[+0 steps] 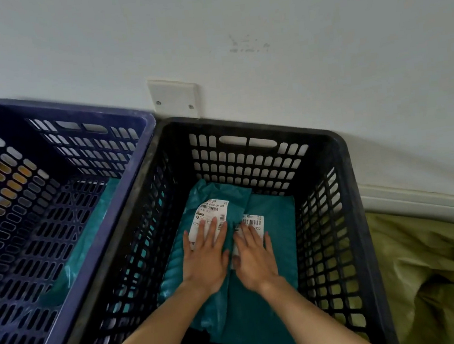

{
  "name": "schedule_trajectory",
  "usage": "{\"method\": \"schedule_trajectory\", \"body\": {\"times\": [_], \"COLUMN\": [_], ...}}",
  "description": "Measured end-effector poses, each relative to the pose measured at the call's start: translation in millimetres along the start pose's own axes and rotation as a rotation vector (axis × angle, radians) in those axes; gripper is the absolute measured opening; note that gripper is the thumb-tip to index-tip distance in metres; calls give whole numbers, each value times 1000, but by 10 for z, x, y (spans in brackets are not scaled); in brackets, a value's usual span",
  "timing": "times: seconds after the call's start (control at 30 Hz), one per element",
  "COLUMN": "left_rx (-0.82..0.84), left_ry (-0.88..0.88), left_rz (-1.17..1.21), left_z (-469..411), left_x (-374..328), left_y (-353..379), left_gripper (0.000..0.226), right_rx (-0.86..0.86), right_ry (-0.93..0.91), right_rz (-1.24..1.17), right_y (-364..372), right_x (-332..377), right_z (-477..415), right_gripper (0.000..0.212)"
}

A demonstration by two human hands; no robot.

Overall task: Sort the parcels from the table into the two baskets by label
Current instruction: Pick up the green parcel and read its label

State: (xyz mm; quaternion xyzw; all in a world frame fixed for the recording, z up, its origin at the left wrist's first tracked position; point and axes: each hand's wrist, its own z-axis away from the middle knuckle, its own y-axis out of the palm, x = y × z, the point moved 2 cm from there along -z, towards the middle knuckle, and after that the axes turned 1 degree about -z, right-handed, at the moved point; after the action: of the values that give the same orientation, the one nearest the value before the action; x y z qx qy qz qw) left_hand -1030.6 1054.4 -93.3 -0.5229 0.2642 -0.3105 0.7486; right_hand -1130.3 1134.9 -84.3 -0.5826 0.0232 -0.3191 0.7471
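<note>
**Pressing two parcels flat in the black basket**

Pressing down with the left hand (pixel 205 261) on the left parcel (pixel 217 195) and with the right hand (pixel 254 258) on the right parcel (pixel 275 211), both teal, both lying on the floor of the black basket (pixel 357 214). Holding the fingers of each hand straight and slightly spread, palms down, gripping nothing. Covering the near part of the left label (pixel 212 212) with the left fingers and much of the right label (pixel 253 221) with the right. Meeting side by side at the middle of the basket floor; cannot tell which parcel's edge lies on top.

Noting a third parcel (pixel 87 237), also teal, in the blue basket (pixel 73 107), low against its right wall. Beyond that, only a wall plate (pixel 174 97) above the baskets and an olive cloth (pixel 426 263) to the right. No table in view.

Judging by the flat palms, looks like the end of a placing step: parcels down in their basket and being settled so they lie level.

For the next move: lift both hands straight up, clear of the black rim, without dragging either parcel along. Then turn to the table, take one parcel, and read its label before choosing a basket. Cannot read the print on the labels here, so cannot say which label goes with which basket, nor how many parcels are left to sort.
</note>
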Motion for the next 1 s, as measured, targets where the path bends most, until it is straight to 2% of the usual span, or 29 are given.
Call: {"method": "schedule_trajectory", "body": {"times": [0.07, 0.2, 0.4, 0.7, 1.0], "left_rx": [16, 48, 77, 95, -144], "left_ry": [-7, -32, -41, -50, -12], "left_rz": [-29, -73, -79, -9, -68], "left_z": [-17, -31, -30, 91, 317], "left_x": [-6, -36, -42, 44, 72], "left_y": [38, 73, 41, -401, -1231], "left_gripper": [74, 60, 62, 57, 57], "right_rx": [19, 39, 29, -125, -305], "right_ry": [21, 63, 96, 44, -22], "right_rz": [24, 20, -47, -31, -79], "right_y": [42, 88, 82, -254, -948], "right_x": [-1, 2, 20, 13, 255], "right_z": [-13, -37, -37, 40, 99], "right_gripper": [59, 60, 63, 65, 57]}}
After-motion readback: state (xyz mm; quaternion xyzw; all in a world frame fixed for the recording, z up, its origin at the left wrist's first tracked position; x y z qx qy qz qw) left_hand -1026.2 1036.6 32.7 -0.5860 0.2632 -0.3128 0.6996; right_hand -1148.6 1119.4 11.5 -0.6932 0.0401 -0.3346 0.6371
